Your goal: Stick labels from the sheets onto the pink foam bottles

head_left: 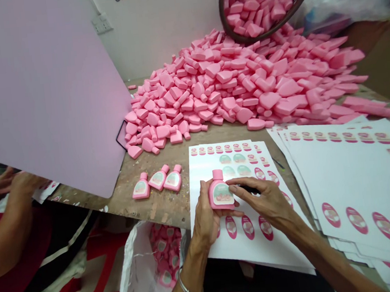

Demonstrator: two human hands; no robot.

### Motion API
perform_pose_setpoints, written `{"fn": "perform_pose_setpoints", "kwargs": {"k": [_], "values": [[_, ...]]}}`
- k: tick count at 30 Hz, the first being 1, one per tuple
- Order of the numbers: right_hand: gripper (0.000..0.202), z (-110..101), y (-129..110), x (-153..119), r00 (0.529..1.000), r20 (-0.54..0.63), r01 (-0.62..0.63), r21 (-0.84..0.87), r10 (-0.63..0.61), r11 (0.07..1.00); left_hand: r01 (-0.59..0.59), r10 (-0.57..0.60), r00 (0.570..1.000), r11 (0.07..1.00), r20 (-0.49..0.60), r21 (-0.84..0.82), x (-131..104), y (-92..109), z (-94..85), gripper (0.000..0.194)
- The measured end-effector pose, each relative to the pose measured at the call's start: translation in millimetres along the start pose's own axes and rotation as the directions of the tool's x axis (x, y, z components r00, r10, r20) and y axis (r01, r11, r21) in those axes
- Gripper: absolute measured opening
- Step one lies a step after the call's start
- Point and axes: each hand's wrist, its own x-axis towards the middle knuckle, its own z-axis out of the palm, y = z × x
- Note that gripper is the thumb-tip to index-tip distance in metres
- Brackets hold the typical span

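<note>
A small pink plastic bottle (217, 176) stands upright in my left hand (204, 217), whose fingers wrap around its side and base. On the bottle's front is a pale green and cream label (222, 192). My right hand (268, 201) is closed on a thin dark tool (249, 189), mostly hidden by the fingers, so its kind is unclear. Its thumb and fingertips touch the label's right edge. Under both hands lies a white sticker sheet (201, 201) with oval and round printed labels. Three labelled pink bottles (156, 179) lie to the left on the table.
Behind is a big heap of unlabelled pink bottles (223, 82), spilling from a brown basket (225, 15). More sticker sheets (344, 172) are stacked at right. A white sack (134, 268) below holds labelled bottles. Left, a pink panel (46, 96) partly screens another person's hands (21, 183).
</note>
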Motion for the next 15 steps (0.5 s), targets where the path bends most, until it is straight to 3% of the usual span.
{"fn": "perform_pose_setpoints", "kwargs": {"k": [15], "values": [[0.026,3.9,-4.6,-0.6,0.998,-0.031,0.051,-0.018,-0.051,0.999,-0.019,0.019,1.0,1.0,0.019,0.0,0.5,1.8,-0.7,0.054]]}}
